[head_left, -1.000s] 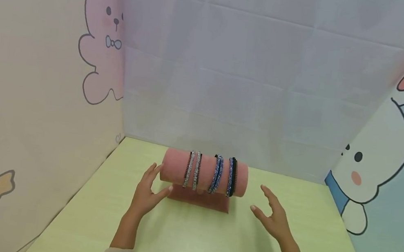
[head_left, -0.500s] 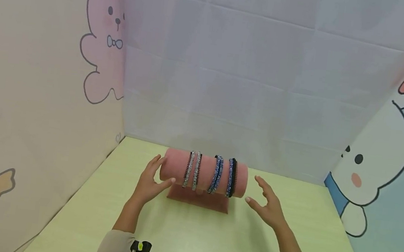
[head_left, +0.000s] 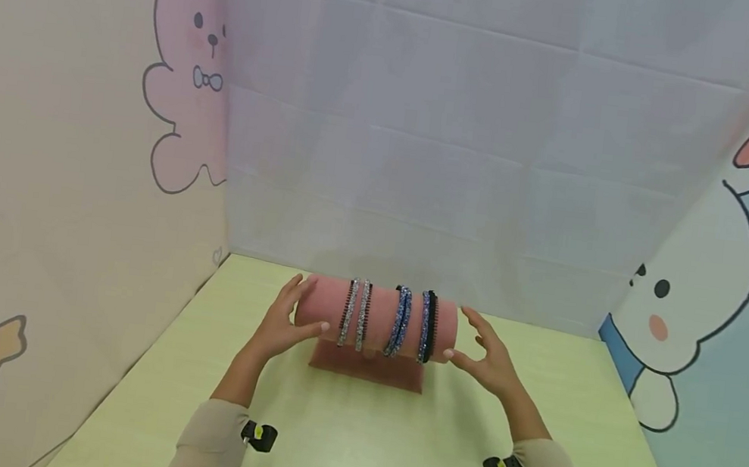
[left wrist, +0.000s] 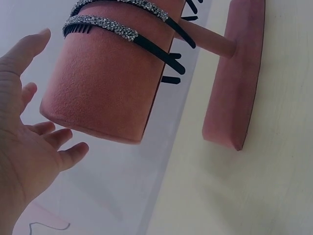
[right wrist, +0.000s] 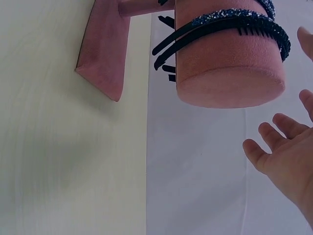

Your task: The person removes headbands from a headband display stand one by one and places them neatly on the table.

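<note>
A pink velvety roll on a stand (head_left: 319, 307) carries several toothed headbands. Two silver glitter headbands (head_left: 362, 316) sit left of its middle, and blue glitter headbands (head_left: 399, 321) with a black-edged one are farther right. My left hand (head_left: 277, 327) is spread around the roll's left end, its thumb in front. In the left wrist view the fingers (left wrist: 73, 155) are loosely bent beside that end. My right hand (head_left: 493, 362) stands at the right end, thumb tip right at the edge. The right wrist view shows its fingers (right wrist: 257, 152) apart from the roll's flat end (right wrist: 230, 88).
The stand's pink base (head_left: 367, 370) rests on a pale yellow-green table (head_left: 366, 446). Behind rises a whitish cloth wall (head_left: 410, 153). Printed cloth walls with a bear (head_left: 187, 92) on the left and a rabbit (head_left: 687, 327) on the right enclose the table.
Both hands have moved forward and inward to the ends of the roll, the right hand coming leftward from farther off. The roll and headbands have stayed in place.
</note>
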`<state>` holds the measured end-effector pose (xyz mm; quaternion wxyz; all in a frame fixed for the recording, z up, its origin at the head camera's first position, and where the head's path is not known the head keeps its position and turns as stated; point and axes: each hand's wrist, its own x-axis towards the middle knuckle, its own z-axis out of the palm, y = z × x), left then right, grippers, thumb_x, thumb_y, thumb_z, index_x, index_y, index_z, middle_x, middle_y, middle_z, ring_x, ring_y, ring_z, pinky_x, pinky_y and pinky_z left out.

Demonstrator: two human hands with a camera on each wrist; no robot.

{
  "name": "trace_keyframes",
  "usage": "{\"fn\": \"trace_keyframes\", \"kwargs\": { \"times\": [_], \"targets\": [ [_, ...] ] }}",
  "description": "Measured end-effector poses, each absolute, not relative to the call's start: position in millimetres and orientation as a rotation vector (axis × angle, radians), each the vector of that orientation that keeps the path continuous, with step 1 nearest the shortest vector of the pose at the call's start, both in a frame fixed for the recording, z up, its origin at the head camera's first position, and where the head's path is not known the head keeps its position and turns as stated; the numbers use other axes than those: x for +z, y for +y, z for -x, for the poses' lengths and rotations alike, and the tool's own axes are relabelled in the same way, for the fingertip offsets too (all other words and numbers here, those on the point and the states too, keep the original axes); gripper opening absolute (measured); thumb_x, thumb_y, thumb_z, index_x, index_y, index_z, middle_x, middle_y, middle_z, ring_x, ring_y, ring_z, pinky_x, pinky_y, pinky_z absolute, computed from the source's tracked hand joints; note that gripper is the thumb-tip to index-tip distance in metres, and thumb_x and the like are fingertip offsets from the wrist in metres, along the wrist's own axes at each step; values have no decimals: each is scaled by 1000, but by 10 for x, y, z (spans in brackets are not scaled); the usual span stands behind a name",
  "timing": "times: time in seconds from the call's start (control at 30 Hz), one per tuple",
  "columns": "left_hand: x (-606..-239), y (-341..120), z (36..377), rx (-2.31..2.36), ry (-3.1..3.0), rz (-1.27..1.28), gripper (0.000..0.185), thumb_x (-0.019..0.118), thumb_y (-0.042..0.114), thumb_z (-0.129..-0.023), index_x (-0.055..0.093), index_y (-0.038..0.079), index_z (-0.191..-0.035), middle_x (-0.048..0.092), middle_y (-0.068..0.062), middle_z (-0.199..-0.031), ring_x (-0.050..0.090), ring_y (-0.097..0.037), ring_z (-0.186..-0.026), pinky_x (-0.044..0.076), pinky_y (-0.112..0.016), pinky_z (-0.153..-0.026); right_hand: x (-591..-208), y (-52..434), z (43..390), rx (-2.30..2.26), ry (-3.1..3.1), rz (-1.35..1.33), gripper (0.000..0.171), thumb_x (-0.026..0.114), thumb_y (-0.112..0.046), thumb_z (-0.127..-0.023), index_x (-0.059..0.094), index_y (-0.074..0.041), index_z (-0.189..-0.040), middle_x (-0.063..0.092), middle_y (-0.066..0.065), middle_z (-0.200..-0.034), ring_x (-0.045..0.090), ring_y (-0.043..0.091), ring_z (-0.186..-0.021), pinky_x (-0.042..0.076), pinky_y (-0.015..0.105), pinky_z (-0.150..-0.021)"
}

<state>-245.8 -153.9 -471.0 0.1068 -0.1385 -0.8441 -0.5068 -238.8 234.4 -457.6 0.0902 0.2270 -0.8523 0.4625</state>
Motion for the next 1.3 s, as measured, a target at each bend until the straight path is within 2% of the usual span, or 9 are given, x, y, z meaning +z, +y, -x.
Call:
{"fn": "trace_keyframes", "kwargs": {
  "times": [0.07, 0.23, 0.5, 0.63, 0.77, 0.93, 1.13, 1.2, 1.3],
  "targets": [
    [-4704, -1543, 2485, -1522, -2488, 414, 85, 79, 33, -74, 33, 22, -145, 12, -13, -152, 19, -40, -134, 26, -62, -96, -4617, 2353, 2462, 1382, -2532, -688, 78, 75, -13, -79, 32, -11, -144, 31, 16, -145, 29, 39, -129, 29, 57, -97],
    [-4678, -1551, 2550, -1600, -2504, 422, 88, 81, 32, -72, 32, 22, -145, 9, -12, -152, 20, -41, -133, 30, -60, -95, -4589, 2327, 2547, 1431, -2530, -727, 78, 75, -17, -79, 32, -12, -144, 33, 15, -144, 29, 38, -129, 29, 58, -97],
    [-4653, -1574, 2655, -1624, -2600, 410, 93, 84, 38, -66, 34, 26, -144, 12, -9, -152, 26, -38, -131, 35, -56, -93, -4513, 2246, 2636, 1442, -2572, -771, 77, 74, -15, -79, 32, -7, -144, 31, 18, -145, 28, 39, -129, 30, 58, -96],
    [-4631, -1586, 2713, -1620, -2623, 432, 97, 87, 32, -63, 34, 22, -144, 12, -11, -152, 22, -39, -133, 32, -58, -94, -4349, 2151, 2614, 1458, -2604, -801, 78, 74, -10, -79, 31, -3, -143, 30, 21, -144, 26, 40, -130, 28, 61, -96],
    [-4615, -1594, 2780, -1628, -2608, 473, 100, 89, 24, -61, 34, 21, -144, 12, -6, -153, 20, -38, -134, 33, -58, -94, -4186, 2059, 2569, 1462, -2621, -806, 78, 73, -6, -77, 31, 1, -142, 30, 24, -143, 25, 43, -130, 27, 61, -96],
    [-4622, -1597, 2851, -1623, -2625, 474, 105, 90, 20, -58, 31, 28, -145, 12, -1, -153, 26, -36, -131, 38, -54, -91, -4114, 1990, 2584, 1451, -2646, -806, 79, 74, -8, -76, 31, 0, -142, 30, 23, -143, 33, 41, -126, 29, 56, -98],
    [-4649, -1579, 2912, -1749, -2620, 406, 115, 92, 17, -54, 24, 40, -144, 26, -2, -147, 43, -34, -119, 42, -51, -87, -4145, 1997, 2680, 1497, -2698, -795, 85, 77, -13, -75, 29, -4, -144, 32, 23, -142, 45, 39, -115, 43, 52, -85],
    [-4660, -1579, 2923, -1808, -2608, 399, 116, 92, 16, -53, 24, 36, -145, 30, -5, -144, 45, -34, -116, 42, -50, -87, -4200, 2025, 2752, 1516, -2716, -815, 88, 78, -13, -74, 27, -6, -146, 33, 23, -141, 46, 38, -114, 46, 50, -82],
    [-4677, -1588, 2943, -1848, -2612, 377, 113, 93, 16, -51, 29, 31, -143, 36, -8, -139, 46, -34, -114, 43, -49, -85, -4307, 2073, 2893, 1446, -2752, -877, 97, 82, -18, -70, 24, -9, -147, 36, 21, -140, 45, 35, -115, 43, 50, -86]
  ]
}}
